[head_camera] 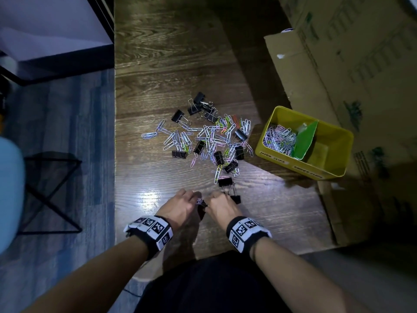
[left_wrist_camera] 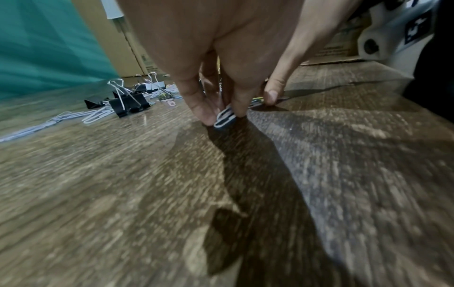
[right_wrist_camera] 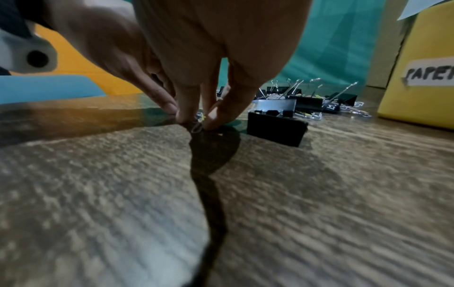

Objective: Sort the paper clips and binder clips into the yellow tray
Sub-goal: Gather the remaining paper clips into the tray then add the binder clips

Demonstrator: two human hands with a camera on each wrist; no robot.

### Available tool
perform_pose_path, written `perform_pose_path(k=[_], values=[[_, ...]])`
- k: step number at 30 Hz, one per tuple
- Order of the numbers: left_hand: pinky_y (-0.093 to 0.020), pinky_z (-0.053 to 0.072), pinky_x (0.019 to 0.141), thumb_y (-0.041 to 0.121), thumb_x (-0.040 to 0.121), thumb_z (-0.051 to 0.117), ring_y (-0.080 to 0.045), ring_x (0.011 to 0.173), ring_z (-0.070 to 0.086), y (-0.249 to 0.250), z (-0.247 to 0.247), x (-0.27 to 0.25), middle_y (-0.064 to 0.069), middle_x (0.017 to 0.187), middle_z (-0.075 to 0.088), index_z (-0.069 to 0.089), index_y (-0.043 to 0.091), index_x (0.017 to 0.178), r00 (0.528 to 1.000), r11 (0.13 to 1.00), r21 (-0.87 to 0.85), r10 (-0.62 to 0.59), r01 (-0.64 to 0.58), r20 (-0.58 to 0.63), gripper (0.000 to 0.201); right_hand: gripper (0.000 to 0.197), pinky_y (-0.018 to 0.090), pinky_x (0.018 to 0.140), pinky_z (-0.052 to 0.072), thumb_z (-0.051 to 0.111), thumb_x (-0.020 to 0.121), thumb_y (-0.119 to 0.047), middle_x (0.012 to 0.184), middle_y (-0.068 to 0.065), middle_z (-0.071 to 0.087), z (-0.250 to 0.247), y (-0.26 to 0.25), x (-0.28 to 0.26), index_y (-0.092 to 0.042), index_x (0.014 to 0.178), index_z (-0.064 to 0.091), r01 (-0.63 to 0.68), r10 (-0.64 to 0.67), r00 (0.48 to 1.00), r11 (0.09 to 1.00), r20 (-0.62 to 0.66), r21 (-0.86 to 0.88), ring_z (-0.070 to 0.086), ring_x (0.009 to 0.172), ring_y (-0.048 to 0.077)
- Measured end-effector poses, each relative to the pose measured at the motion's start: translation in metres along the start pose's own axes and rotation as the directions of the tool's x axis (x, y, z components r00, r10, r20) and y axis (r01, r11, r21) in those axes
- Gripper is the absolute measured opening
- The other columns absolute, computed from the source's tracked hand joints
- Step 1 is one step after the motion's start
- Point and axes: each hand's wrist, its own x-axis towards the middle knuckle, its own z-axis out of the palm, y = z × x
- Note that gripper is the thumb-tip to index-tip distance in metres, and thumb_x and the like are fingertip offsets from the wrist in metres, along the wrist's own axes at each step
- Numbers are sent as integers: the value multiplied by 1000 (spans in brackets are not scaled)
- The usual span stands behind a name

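- From the head camera the fingertips of both hands are folded under and out of sight; only a small pale bundle shows between them, and both wrist views are blurred.
- The left hand (head_camera: 182, 205) pinches a few pale plastic-coated wire paper clips (left_wrist_camera: 224, 118) between thumb and fingers, their rounded ends poking down toward the dark wood-grain table (head_camera: 171, 71).
- The right hand (head_camera: 222, 206) has its fingertips closed together on the table around a thin wire clip (right_wrist_camera: 197, 127); its colour and which way it lies cannot be told.
- The two hands sit close together, almost touching.
- A black metal binder clip (right_wrist_camera: 276, 129) stands just right of the right hand, its flat back facing the wrist camera.
- The loose heap of pastel paper clips and black binder clips (head_camera: 209, 136) lies beyond both hands; the clips point every way, and several binder clips have their wire handles up.
- The yellow rectangular plastic tray (head_camera: 338, 141) sits beyond and well to the right of the right hand, split by a green card divider (head_camera: 305, 141).
- Its compartment nearer the hands holds a pile of paper clips (head_camera: 279, 138); the front labels are partly cut off and blurred.
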Motion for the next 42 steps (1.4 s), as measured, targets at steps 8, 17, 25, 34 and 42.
perform_pose_path(k=[8, 17, 25, 34, 42], values=[[-39, 46, 90, 19, 91, 38, -30, 103, 48, -2, 10, 1, -13, 118, 54, 49, 3, 120, 987, 996, 57, -78, 70, 141, 35, 27, 38, 76, 53, 44, 85, 9, 95, 23, 68, -2, -9, 0, 4, 100, 66, 128, -121, 992, 969, 43, -210, 67, 90, 34], [-15, 42, 46, 23, 62, 52, -11, 46, 55, 9, -18, 9, 2, 55, 59, 67, 12, 60, 990, 960, 275, 15, -54, 141, 19, 29, 44, 81, 50, 39, 89, 7, 110, 25, 62, -8, -17, -7, 7, 112, 58, 224, -217, 974, 909, 59, -353, 62, 101, 37], [-38, 43, 90, 11, 93, 38, -32, 108, 54, 14, -22, 14, -19, 116, 57, 51, 0, 116, 969, 988, -40, -138, 149, 205, 29, 26, 42, 82, 51, 44, 88, 3, 102, 24, 64, -12, -9, -8, 5, 108, 61, 122, -109, 991, 966, 71, -227, 63, 99, 37], [-27, 44, 62, 18, 81, 60, -22, 70, 59, -18, -13, 10, -3, 75, 62, 59, 19, 83, 896, 751, -495, -411, 436, 166, 3, 10, 24, 73, 56, 66, 83, -11, 86, 8, 71, -15, 11, -20, -6, 89, 72, -119, 165, 984, 888, -68, 444, 67, 78, 20], [-14, 29, 34, -5, 68, 28, -17, 35, 38, -17, -9, 7, -11, 56, 39, 43, 2, 62, 803, -499, -855, -446, 143, 395, 18, 15, 10, 44, 46, 66, 81, 7, 65, 4, 60, -30, 28, -21, 11, 95, 67, -181, 245, 968, 539, 52, 823, 54, 36, -3]])
